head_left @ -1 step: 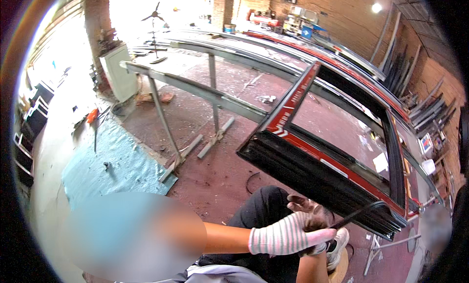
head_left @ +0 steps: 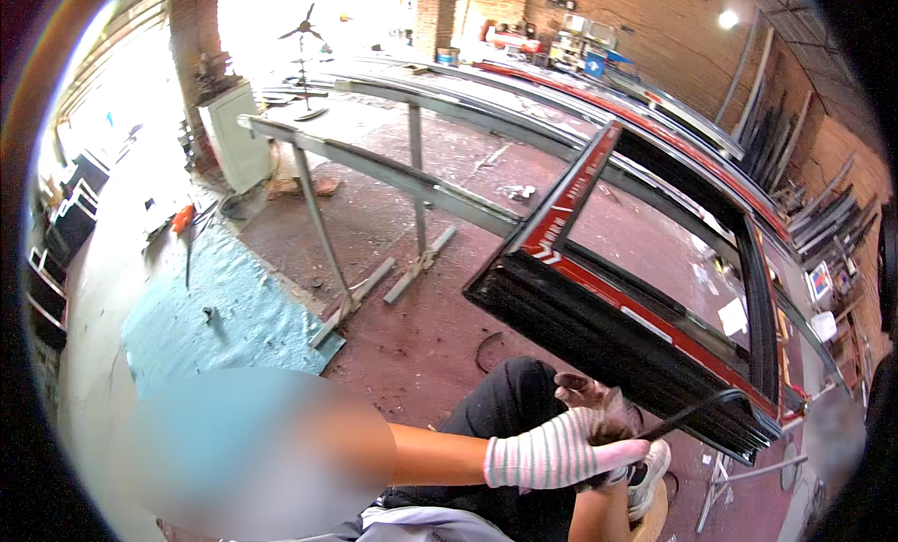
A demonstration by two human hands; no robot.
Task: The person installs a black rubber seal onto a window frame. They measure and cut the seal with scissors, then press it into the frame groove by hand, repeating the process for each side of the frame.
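My left hand (head_left: 547, 450), in a grey-and-white striped glove, closes on a thin black rubber strip (head_left: 687, 411), its thumb pointing along the strip. My right hand (head_left: 585, 390), in a dirt-stained glove, lies close behind the left one and is partly covered by it. Its fingertips curl beyond the left glove; what they hold is hidden. From my hands the strip rises and bends over onto the near corner of a black window frame (head_left: 580, 322). This frame has red film with white markings on its face and lies tilted in front of me.
A grey metal stand (head_left: 374, 163) carries long profiles behind the frame. A light-blue sheet (head_left: 224, 303) lies on the floor at left, with an orange-handled tool (head_left: 183, 218) near its far edge. A pedestal fan (head_left: 303, 65) and a white cabinet (head_left: 234, 135) stand farther back. Dark profiles (head_left: 828, 219) lean at right.
The whole view has shifted slightly, so the surroundings sit a little farther right. My hands and the strip keep nearly the same position against the frame.
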